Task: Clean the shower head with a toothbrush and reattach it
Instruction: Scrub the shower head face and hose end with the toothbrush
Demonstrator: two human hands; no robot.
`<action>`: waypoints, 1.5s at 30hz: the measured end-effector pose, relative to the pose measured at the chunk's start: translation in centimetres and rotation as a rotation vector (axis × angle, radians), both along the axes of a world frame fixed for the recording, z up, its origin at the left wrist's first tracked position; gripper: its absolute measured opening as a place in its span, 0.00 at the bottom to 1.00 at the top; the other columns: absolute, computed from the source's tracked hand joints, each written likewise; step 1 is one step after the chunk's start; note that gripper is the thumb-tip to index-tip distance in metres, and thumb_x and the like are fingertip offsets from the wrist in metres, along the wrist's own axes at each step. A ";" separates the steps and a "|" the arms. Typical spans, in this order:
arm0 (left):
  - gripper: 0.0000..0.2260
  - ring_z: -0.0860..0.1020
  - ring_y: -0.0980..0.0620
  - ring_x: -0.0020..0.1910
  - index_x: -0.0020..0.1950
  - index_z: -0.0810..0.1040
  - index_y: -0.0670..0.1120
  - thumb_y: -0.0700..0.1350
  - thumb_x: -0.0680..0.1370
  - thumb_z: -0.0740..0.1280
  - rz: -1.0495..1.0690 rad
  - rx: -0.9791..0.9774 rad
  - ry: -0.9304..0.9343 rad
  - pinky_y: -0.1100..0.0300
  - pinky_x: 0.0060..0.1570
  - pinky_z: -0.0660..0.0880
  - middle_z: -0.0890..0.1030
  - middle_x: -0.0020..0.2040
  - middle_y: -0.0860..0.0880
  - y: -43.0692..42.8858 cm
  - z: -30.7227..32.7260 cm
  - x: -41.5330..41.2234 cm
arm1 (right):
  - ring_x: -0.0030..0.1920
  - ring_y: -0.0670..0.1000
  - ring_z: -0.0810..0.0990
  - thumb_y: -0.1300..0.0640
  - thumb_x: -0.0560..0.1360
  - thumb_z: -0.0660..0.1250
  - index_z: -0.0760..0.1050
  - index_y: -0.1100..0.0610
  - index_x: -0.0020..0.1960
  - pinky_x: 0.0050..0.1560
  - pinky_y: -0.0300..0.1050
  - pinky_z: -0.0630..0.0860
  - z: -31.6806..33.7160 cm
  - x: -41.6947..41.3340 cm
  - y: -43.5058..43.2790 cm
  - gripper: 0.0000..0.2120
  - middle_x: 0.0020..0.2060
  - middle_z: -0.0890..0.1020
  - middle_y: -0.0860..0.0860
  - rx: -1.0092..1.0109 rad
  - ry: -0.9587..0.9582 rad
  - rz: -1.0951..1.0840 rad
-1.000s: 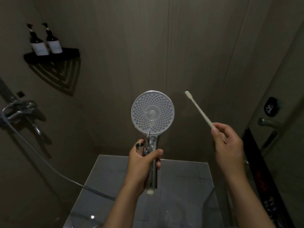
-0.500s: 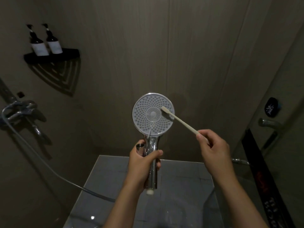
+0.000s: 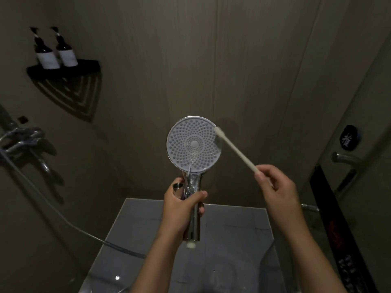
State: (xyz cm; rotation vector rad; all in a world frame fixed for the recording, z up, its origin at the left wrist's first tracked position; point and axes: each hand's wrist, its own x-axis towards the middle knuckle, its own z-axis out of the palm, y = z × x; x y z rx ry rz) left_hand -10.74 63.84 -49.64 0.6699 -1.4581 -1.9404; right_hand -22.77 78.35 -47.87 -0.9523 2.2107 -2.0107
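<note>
Gripping shower head [image 3: 193,143] handle, left hand [image 3: 181,205] hides its middle; right hand [image 3: 276,187] pinches toothbrush [image 3: 234,150], bristles on face's right edge, handle end hidden.

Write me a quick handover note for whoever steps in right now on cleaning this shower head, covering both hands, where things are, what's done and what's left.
Left hand: shut around the chrome handle of the shower head, holding it upright with the nozzle face toward the camera.
Right hand: pinching the end of the toothbrush, bristle end at the right rim of the nozzle face.
The shower head is detached; the hose hangs loose from the wall fitting on the left.
Done: head taken off, brush brought to the face.
Left: scrub the nozzles (how far that has got can't be told), then screw the head back onto the hose.
</note>
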 end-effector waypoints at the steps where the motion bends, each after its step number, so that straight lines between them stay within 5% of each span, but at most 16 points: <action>1: 0.14 0.70 0.52 0.19 0.42 0.69 0.44 0.28 0.71 0.69 0.005 -0.005 0.000 0.63 0.21 0.69 0.73 0.30 0.44 0.0 0.0 0.0 | 0.28 0.41 0.68 0.62 0.77 0.63 0.76 0.50 0.42 0.28 0.30 0.62 0.0 0.4 -0.4 0.09 0.29 0.73 0.44 0.011 0.003 0.055; 5: 0.14 0.70 0.51 0.20 0.41 0.69 0.45 0.29 0.71 0.69 0.005 -0.015 -0.001 0.63 0.22 0.69 0.73 0.28 0.46 0.2 0.0 0.0 | 0.29 0.41 0.68 0.61 0.77 0.63 0.77 0.52 0.43 0.29 0.33 0.63 -0.8 1.2 -1.2 0.07 0.30 0.74 0.44 0.089 0.036 0.114; 20: 0.13 0.70 0.51 0.21 0.48 0.69 0.42 0.29 0.71 0.69 0.013 0.009 0.004 0.63 0.21 0.69 0.72 0.27 0.48 -0.1 -0.4 0.1 | 0.28 0.42 0.70 0.61 0.78 0.62 0.74 0.50 0.39 0.26 0.32 0.64 -1.2 -0.3 0.5 0.10 0.30 0.74 0.51 0.058 0.013 -0.205; 28: 0.13 0.71 0.50 0.21 0.44 0.69 0.43 0.29 0.71 0.69 0.029 0.018 0.003 0.63 0.21 0.68 0.72 0.29 0.47 0.0 -0.5 0.2 | 0.31 0.40 0.69 0.63 0.76 0.64 0.76 0.54 0.41 0.30 0.32 0.64 -1.8 1.4 -1.3 0.08 0.29 0.74 0.43 0.056 -0.020 0.094; 37: 0.15 0.71 0.52 0.21 0.53 0.70 0.40 0.30 0.71 0.69 0.045 0.043 0.012 0.63 0.21 0.69 0.72 0.32 0.45 -0.1 -0.3 0.6 | 0.29 0.43 0.69 0.58 0.76 0.65 0.76 0.51 0.40 0.28 0.36 0.63 -3.0 1.4 -0.9 0.07 0.30 0.75 0.54 0.153 0.041 -0.041; 45: 0.14 0.71 0.51 0.22 0.50 0.71 0.42 0.30 0.71 0.70 0.071 0.014 0.012 0.62 0.22 0.70 0.73 0.31 0.46 -0.5 -0.4 0.9 | 0.28 0.42 0.69 0.59 0.77 0.64 0.76 0.52 0.41 0.29 0.36 0.64 -3.8 0.9 -0.1 0.07 0.29 0.74 0.45 0.123 0.003 -0.075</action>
